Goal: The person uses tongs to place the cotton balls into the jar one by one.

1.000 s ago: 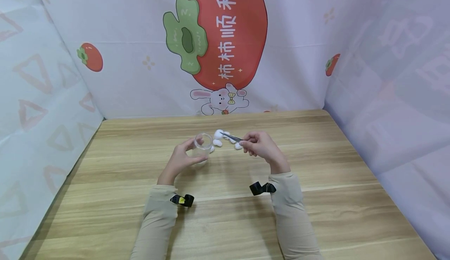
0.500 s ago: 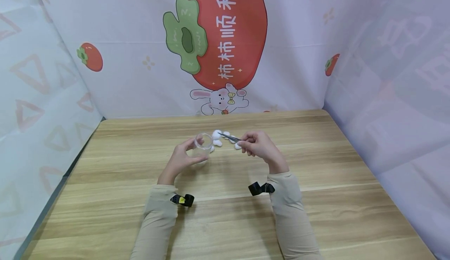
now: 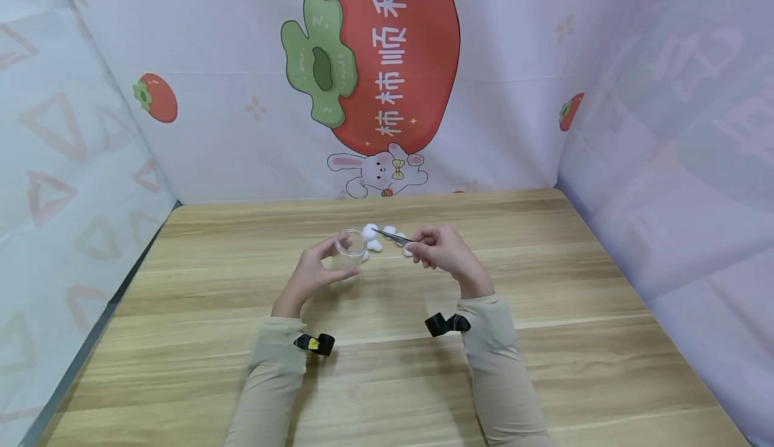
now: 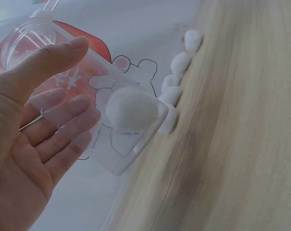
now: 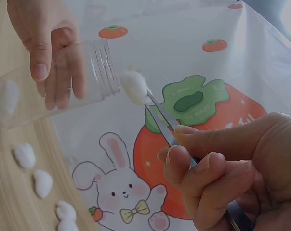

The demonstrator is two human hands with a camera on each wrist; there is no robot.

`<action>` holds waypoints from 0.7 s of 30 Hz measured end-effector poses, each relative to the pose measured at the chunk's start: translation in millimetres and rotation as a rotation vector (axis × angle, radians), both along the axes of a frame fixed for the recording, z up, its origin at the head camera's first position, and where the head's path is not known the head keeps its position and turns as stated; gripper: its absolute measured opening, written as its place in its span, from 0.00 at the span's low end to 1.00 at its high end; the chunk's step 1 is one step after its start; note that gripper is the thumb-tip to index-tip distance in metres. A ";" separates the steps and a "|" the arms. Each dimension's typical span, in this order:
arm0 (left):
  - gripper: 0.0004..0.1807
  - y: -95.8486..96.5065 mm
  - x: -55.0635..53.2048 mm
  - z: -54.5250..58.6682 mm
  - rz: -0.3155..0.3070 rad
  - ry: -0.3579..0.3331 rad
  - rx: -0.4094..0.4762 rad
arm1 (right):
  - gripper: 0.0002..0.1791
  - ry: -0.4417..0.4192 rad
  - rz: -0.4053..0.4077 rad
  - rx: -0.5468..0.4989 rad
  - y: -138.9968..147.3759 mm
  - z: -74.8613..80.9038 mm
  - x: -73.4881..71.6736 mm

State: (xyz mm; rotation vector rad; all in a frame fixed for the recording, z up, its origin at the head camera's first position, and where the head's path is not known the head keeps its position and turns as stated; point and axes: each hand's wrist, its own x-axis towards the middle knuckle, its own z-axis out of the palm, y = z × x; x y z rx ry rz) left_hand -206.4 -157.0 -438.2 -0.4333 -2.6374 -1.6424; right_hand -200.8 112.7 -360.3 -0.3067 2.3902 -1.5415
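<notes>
My left hand point(image 3: 310, 273) holds a clear jar point(image 5: 30, 91), thumb on one side and fingers on the other. The jar's open mouth faces up in the head view, and a cotton ball point(image 4: 131, 109) lies inside at its bottom. Between thumb and fingers my right hand point(image 3: 449, 253) pinches metal tweezers point(image 5: 160, 118). Their tips grip another cotton ball point(image 5: 135, 87), which is right beside the jar's rim. Several more cotton balls point(image 3: 374, 246) lie on the table just behind and to the right of the jar.
The wooden table point(image 3: 387, 380) reaches back to a white cloth backdrop point(image 3: 496, 138) with persimmon and rabbit prints. More white cloth point(image 3: 677, 165) hangs along the right side, and likewise on the left. A black wrist camera point(image 3: 446, 324) sits on the right sleeve.
The right hand, with the tweezers and cotton ball, has shifted slightly left, bringing the ball up to the jar's mouth. My left hand and the jar have stayed in place.
</notes>
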 end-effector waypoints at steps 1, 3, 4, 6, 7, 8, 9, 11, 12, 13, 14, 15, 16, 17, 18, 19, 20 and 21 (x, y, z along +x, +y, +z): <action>0.39 0.0 0.0 0.0 0.000 -0.001 0.001 | 0.09 -0.001 -0.001 -0.001 -0.4 0.2 0.0; 0.39 0.0 -0.1 -0.1 -0.002 -0.003 0.004 | 0.09 -0.002 0.002 -0.003 -1.0 -0.2 -0.2; 0.39 0.0 -0.1 -0.2 -0.002 -0.004 0.004 | 0.09 -0.001 0.002 -0.004 -1.3 -0.4 -0.2; 0.39 -0.1 0.0 -0.7 -0.005 -0.003 0.001 | 0.09 0.000 0.006 -0.007 -1.9 -0.8 -0.2; 0.40 -0.3 -0.1 -0.9 -0.005 -0.001 -0.001 | 0.09 0.001 0.008 -0.009 -2.3 -0.8 -0.1; 0.40 -0.4 -0.2 -1.0 -0.006 0.001 -0.002 | 0.09 0.002 0.011 -0.010 -2.7 -0.8 0.1; 0.40 -0.6 -0.3 -1.2 -0.007 0.002 -0.003 | 0.09 0.003 0.012 -0.012 -3.0 -0.7 0.3; 0.40 -0.9 -0.6 -1.6 -0.010 0.004 -0.004 | 0.08 0.009 0.016 -0.015 -3.7 -0.3 0.8; 0.40 -1.0 -0.8 -1.6 -0.010 0.003 -0.004 | 0.08 0.010 0.015 -0.018 -4.1 -0.1 1.1; 0.40 -1.2 -1.0 -1.7 -0.010 0.003 -0.005 | 0.08 0.016 0.018 -0.018 -4.4 0.3 1.3; 0.40 -1.4 -1.1 -1.9 -0.009 0.003 -0.005 | 0.07 0.017 0.019 -0.017 -4.8 0.4 1.4; 0.40 -1.5 -1.2 -1.9 -0.008 0.003 -0.006 | 0.07 0.018 0.019 -0.015 -5.1 0.4 1.4; 0.40 -1.5 -1.4 -2.0 -0.007 0.003 -0.007 | 0.07 0.020 0.020 -0.013 -5.5 0.3 1.2; 0.40 -1.6 -1.4 -2.0 -0.006 0.003 -0.008 | 0.07 0.018 0.019 -0.013 -6.0 0.0 0.9; 0.40 -1.7 -1.5 -1.9 -0.004 0.002 -0.010 | 0.08 0.019 0.023 -0.012 -6.5 -0.5 0.6; 0.40 -1.7 -1.5 -1.9 -0.004 0.001 -0.008 | 0.08 0.020 0.027 -0.011 -6.9 -1.0 0.2; 0.40 -1.8 -1.5 -1.9 -0.004 0.000 -0.007 | 0.08 0.018 0.026 -0.011 -7.5 -1.6 -0.2; 0.40 -1.9 -1.4 -1.9 -0.003 -0.002 -0.008 | 0.09 0.021 0.029 -0.011 -8.1 -2.1 -0.5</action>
